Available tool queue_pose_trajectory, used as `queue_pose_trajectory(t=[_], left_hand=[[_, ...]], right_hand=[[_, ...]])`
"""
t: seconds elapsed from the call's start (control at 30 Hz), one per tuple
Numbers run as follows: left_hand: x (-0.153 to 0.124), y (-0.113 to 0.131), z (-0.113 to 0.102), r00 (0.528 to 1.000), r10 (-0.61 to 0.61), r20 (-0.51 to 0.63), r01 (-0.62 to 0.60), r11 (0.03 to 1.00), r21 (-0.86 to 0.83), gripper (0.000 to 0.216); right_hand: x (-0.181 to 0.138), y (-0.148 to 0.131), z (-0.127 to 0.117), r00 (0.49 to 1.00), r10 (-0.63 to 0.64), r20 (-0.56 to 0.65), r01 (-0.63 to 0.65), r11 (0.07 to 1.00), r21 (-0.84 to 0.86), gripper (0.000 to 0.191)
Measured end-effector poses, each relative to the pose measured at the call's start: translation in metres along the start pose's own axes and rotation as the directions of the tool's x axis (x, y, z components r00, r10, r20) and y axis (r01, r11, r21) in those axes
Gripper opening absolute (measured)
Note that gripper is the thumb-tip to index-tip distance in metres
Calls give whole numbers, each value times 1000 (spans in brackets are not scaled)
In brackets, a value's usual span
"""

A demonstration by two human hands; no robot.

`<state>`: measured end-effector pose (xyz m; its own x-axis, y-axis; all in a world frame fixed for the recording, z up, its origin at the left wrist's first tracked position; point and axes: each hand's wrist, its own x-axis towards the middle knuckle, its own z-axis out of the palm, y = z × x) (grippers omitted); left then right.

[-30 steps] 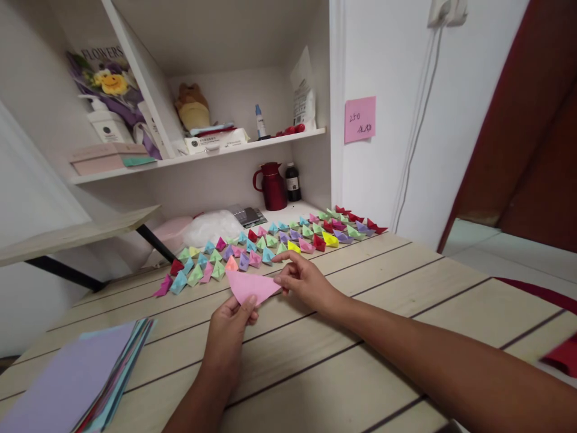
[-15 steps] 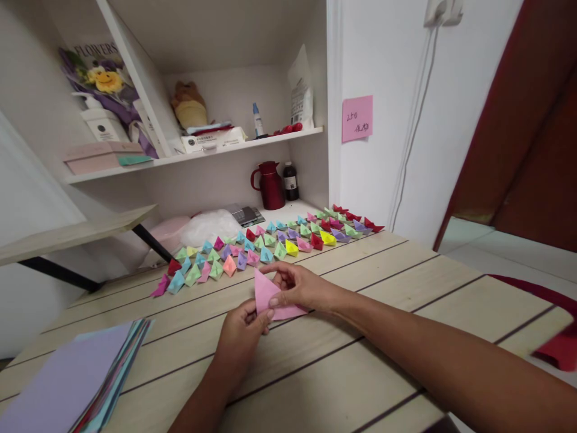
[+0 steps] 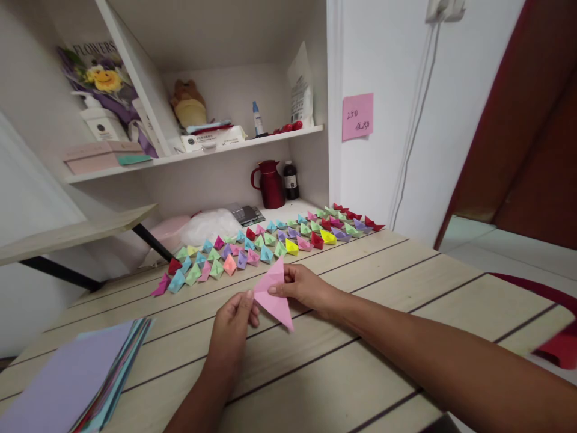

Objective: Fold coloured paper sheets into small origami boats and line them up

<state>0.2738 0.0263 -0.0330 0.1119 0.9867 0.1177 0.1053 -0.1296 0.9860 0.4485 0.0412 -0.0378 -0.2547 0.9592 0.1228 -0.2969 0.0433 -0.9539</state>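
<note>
A folded triangle of pink paper (image 3: 276, 296) is held up over the middle of the table, its long edge to the right and crease lines showing. My right hand (image 3: 303, 285) pinches it near that long edge, thumb on the front and fingers behind. At its left corner, the thumb and forefinger of my left hand (image 3: 238, 311) are closed on the tip. Just beyond the hands stand rows of small folded paper boats (image 3: 242, 260) in many colours.
A stack of coloured paper (image 3: 76, 376) lies at the table's front left. Behind the boats are a plastic bag (image 3: 210, 227), a red jug (image 3: 271, 185) and a dark bottle (image 3: 291, 180). A pink note (image 3: 357, 116) sticks to the wall. A raised wooden board (image 3: 76, 231) stands at left.
The pink triangle has been turned, so one point now faces up and another down toward me. My right hand has shifted to its right edge; my left hand has moved slightly left.
</note>
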Motion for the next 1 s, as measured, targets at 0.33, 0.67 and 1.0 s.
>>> queue_pose_trajectory(t=[0.33,0.67,1.0], left_hand=[[5,-4,-4,997,-66,-27,63,992,-113,30],[8,-6,-9,986,-138,91,164,892,-422,30],[7,0,-7,964,-178,199,260,788,-557,34]], right_hand=[[0,3,-2,1000,5,5,-5,1000,-3,36],[-5,-4,3,973,-160,164,158,987,25,40],[-7,-6,7,971,-215,101,210,976,56,40]])
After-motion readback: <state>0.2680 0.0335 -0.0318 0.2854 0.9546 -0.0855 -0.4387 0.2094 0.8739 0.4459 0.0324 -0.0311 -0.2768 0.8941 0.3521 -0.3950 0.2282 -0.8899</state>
